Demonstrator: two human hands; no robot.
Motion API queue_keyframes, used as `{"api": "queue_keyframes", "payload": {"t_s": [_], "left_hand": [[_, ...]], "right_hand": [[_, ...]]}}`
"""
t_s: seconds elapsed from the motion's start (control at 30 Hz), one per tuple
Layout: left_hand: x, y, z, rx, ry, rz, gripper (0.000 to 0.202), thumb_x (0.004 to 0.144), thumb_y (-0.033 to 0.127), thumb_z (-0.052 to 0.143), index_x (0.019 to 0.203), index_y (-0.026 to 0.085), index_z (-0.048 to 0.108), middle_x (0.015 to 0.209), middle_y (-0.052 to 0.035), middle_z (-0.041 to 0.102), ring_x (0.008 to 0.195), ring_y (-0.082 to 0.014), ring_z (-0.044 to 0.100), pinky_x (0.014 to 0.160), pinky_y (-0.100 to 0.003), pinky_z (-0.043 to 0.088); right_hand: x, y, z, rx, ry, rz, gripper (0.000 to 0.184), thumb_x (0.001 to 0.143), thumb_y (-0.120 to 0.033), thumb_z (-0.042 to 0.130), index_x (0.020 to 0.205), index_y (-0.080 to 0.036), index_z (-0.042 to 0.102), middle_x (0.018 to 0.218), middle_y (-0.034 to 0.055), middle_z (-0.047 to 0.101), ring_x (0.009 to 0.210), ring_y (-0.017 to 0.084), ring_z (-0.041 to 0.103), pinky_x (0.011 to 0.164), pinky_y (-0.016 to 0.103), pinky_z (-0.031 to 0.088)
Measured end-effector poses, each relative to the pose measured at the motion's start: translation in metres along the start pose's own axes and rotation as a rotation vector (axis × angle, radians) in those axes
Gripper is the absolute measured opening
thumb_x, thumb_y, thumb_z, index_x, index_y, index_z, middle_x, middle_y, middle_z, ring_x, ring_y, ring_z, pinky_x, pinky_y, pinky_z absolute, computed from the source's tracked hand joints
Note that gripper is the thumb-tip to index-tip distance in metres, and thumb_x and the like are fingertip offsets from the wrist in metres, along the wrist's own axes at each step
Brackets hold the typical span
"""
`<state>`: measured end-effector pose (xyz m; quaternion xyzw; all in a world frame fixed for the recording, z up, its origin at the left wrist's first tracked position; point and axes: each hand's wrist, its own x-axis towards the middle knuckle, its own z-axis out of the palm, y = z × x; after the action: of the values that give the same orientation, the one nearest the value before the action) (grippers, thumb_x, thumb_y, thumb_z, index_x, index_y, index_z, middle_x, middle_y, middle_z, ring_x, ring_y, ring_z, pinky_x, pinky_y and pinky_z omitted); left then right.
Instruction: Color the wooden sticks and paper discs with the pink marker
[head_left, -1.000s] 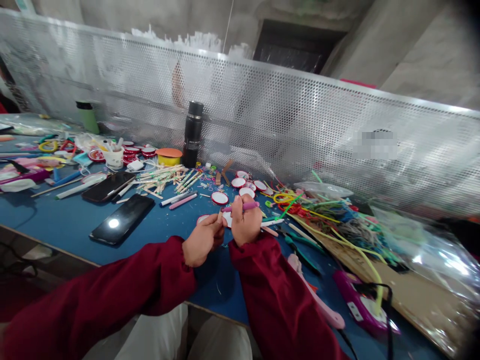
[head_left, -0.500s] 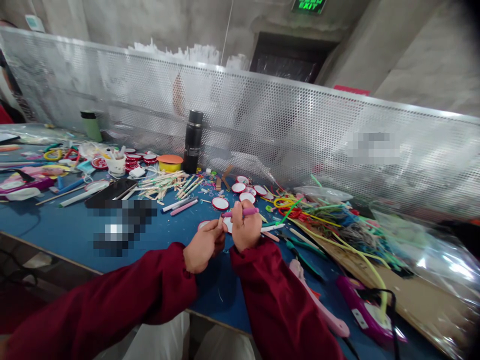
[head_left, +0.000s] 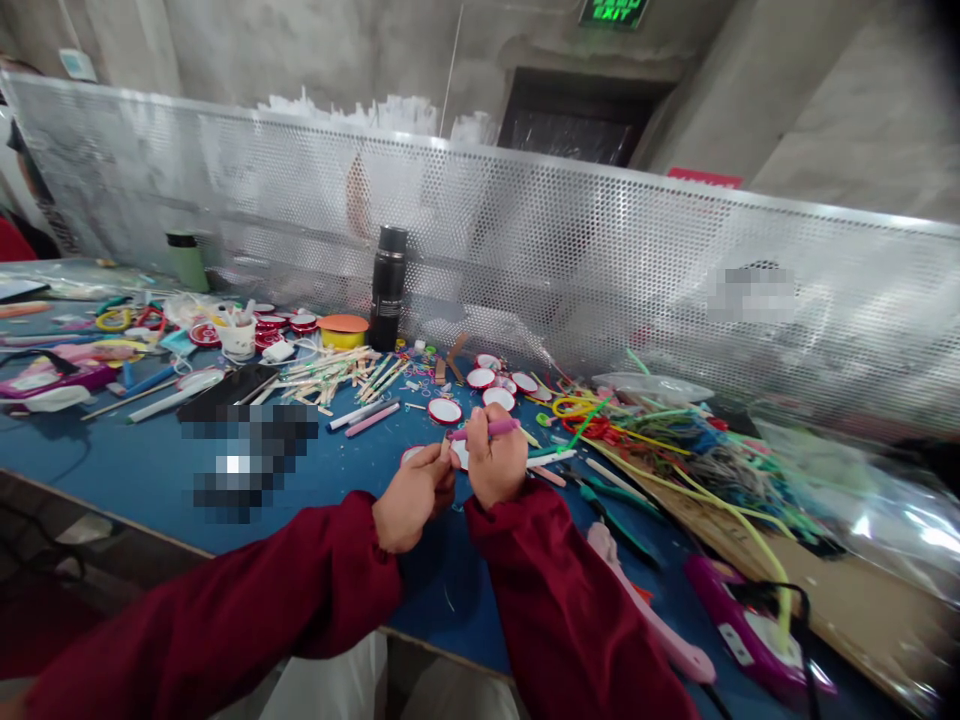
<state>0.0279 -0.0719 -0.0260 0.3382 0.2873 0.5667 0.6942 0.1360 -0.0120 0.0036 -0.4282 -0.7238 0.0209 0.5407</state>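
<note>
My left hand (head_left: 409, 500) is closed, pinching a small light wooden stick (head_left: 445, 447) upright between thumb and fingers; its lower part is hidden. Closed around a pink marker pen (head_left: 502, 427), my right hand (head_left: 497, 465) holds it almost level, its tip pointing left at the stick's top. Whether the tip touches the wood I cannot tell. Round white discs with red rims lie about the hands, one disc (head_left: 445, 411) just behind them and others partly covered by the fingers. Left of the hands rests another pink marker (head_left: 373, 420) beside grey and white pens.
Patterned sticks (head_left: 334, 372) are heaped behind a phone (head_left: 229, 390). A black bottle (head_left: 388, 290) stands against the perforated metal screen (head_left: 600, 250). To the right lie green-handled pliers (head_left: 622, 530), a pink glue gun (head_left: 660, 630), a purple device (head_left: 750, 630) and tangled cords (head_left: 697, 460).
The whole view has shifted slightly, so things appear a little lower and to the right. Both hands keep nearly the same pose with the marker at the stick.
</note>
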Motion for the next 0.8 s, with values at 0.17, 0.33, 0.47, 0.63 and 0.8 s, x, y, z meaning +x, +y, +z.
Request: {"api": "queue_keyframes", "payload": {"t_s": [0.17,0.33,0.47,0.63,0.8], "left_hand": [[-0.0007,0.0013,0.0020,0.041,0.014,0.007,0.033,0.085,0.043,0.068,0.084,0.018,0.048,0.055,0.0083,0.032,0.040,-0.0037,0.025,0.040,-0.018,0.012],[-0.0019,0.0013,0.0031,0.046,0.032,0.000,0.032,0.085,0.043,0.068,0.085,0.018,0.048,0.056,0.0083,0.032,0.041,-0.0039,0.025,0.041,-0.019,0.011],[-0.0015,0.0004,0.0028,0.060,0.043,0.001,0.033,0.085,0.045,0.068,0.085,0.019,0.047,0.056,0.0086,0.033,0.040,-0.0043,0.026,0.040,-0.019,0.011],[0.0001,0.0005,0.0011,0.055,0.005,-0.009,0.039,0.078,0.047,0.073,0.085,0.019,0.046,0.055,0.0094,0.032,0.039,-0.0041,0.027,0.038,-0.019,0.011],[0.0009,0.0002,0.0032,0.040,0.067,0.004,0.031,0.084,0.041,0.068,0.087,0.019,0.047,0.056,0.0088,0.034,0.039,-0.0039,0.028,0.039,-0.019,0.009]], "right_hand": [[-0.0001,-0.0011,-0.0009,-0.010,-0.002,-0.008,0.036,0.099,-0.038,0.037,0.067,-0.024,0.042,0.054,-0.0025,0.055,0.053,0.015,0.050,0.058,0.027,0.035],[0.0021,0.0000,-0.0026,-0.022,-0.008,-0.012,0.035,0.099,-0.038,0.037,0.067,-0.025,0.041,0.051,-0.0030,0.053,0.051,0.016,0.049,0.056,0.029,0.032],[0.0028,0.0016,-0.0027,-0.022,-0.001,-0.008,0.034,0.099,-0.039,0.037,0.068,-0.025,0.041,0.050,-0.0031,0.053,0.051,0.016,0.049,0.056,0.029,0.032],[0.0023,0.0024,-0.0021,-0.008,-0.023,-0.014,0.037,0.100,-0.039,0.037,0.066,-0.024,0.042,0.052,-0.0024,0.054,0.052,0.015,0.049,0.056,0.028,0.033],[0.0048,0.0042,-0.0057,0.037,0.018,-0.003,0.038,0.099,-0.039,0.039,0.065,-0.024,0.044,0.052,-0.0018,0.054,0.052,0.015,0.050,0.055,0.028,0.033]]}}
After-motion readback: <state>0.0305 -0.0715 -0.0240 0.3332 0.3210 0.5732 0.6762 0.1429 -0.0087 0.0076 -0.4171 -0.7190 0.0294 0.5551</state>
